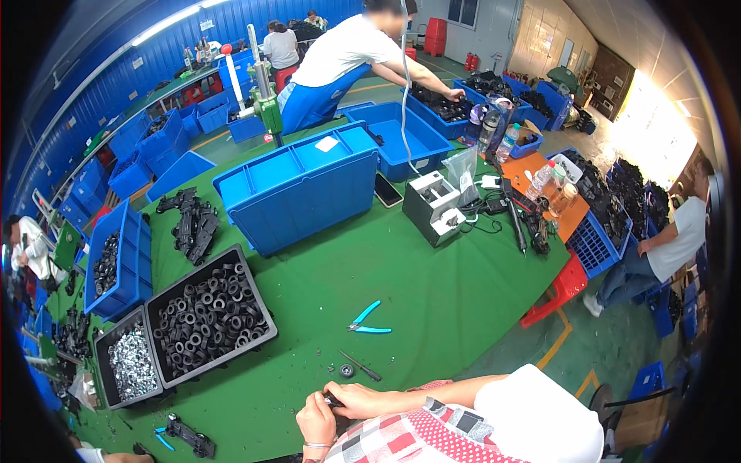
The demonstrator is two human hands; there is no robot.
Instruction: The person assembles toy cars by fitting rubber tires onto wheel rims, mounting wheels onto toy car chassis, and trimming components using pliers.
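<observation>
At the table's near edge, my left hand [316, 420] and my right hand [353, 400] are closed together around a small dark part [333, 400]. Fingers cover most of it, so its kind cannot be made out. Just beyond them lie a small black wheel [346, 370] and a thin pointed tool with a dark handle [370, 374]. Farther off rests a pair of blue-handled nippers [367, 318], jaws pointing left. To the left, a black tray [272, 333] holds many black rubber rings [208, 312], beside another tray [108, 397] of shiny silver parts [133, 361].
A large blue bin [301, 197], a black-and-white box [432, 212] and a phone [388, 190] stand across the green table [309, 285]. Black chassis pieces [193, 228] are stacked far left. A red stool [567, 287] stands right. A co-worker [332, 58] reaches into bins behind.
</observation>
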